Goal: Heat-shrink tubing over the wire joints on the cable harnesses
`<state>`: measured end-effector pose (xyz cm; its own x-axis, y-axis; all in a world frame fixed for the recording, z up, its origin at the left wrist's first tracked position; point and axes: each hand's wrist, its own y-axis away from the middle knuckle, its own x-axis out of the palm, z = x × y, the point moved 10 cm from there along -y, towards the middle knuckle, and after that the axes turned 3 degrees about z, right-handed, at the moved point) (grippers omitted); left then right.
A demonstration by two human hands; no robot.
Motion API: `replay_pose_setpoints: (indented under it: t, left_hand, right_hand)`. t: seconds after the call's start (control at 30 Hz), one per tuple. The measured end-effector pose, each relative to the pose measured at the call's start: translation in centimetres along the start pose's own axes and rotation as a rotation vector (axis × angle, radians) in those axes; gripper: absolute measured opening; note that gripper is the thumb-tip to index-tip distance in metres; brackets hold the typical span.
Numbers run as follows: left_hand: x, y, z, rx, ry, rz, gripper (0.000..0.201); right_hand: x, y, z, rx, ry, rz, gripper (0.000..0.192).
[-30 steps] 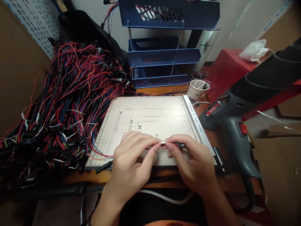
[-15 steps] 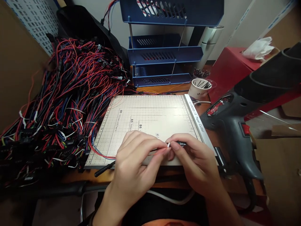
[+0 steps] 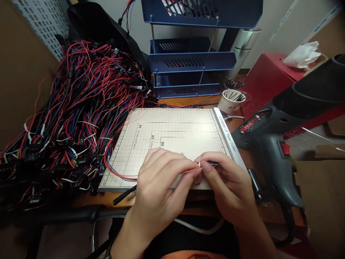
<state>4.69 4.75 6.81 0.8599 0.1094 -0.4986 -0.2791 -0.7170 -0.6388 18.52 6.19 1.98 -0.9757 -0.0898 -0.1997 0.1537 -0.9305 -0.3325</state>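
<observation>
Over the cutter (image 3: 229, 138) near edge, left hand (image 3: 159, 187) pinches a red wire (image 3: 190, 170), right hand (image 3: 229, 187) pinches its white tip (image 3: 199, 164); recommend aligning straight, pressing lightly

Both forearms enter from the bottom edge, angling inward to meet at lower centre of frame. My left hand (image 3: 159, 187), back facing up, fingers curled, thumb and forefinger pinched together at their tips. My right hand (image 3: 229, 187) mirrors it, knuckles raised, fingertips pinched closed. The two pinches touch tip to tip. Wrists bare, slightly bent.
</observation>
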Motion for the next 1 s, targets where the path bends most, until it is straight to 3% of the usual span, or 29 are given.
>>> replay_pose_setpoints:
  t: [0.37, 1.0]
  left_hand:
    - [-1.2, 0.2, 0.5, 0.067, -0.034, -0.025, 0.023]
    - [-1.0, 0.7, 1.5, 0.049, 0.073, -0.011, 0.025]
  right_hand:
    - [0.0, 0.1, 0.1, -0.018, 0.007, -0.004, 0.008]
    - [0.1, 0.2, 0.6, -0.058, 0.108, 0.012, 0.011]
